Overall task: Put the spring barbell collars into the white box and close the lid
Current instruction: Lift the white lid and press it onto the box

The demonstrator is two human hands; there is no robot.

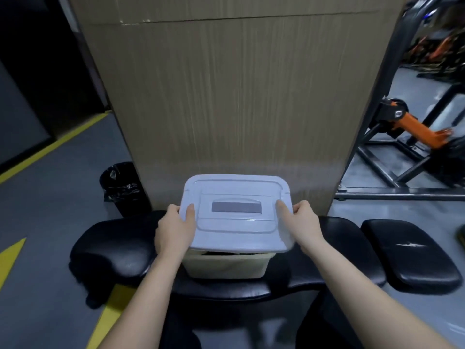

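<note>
A white box (226, 265) stands on a black padded bench (113, 250) in the middle of the view. Its pale lid (236, 233) with a grey slot in the handle is held over the box, lifted at the near edge so a dark gap shows beneath. My left hand (175, 229) grips the lid's left edge, thumb on top. My right hand (300, 222) grips the lid's right edge the same way. Dark shapes show through the gap inside the box; I cannot tell them as collars.
A tall cardboard panel (239, 96) rises right behind the box. A black bin with a bag (120, 187) stands at the left on the grey floor. A second black pad (410, 255) lies to the right. A black and orange gym machine frame (407, 137) fills the far right.
</note>
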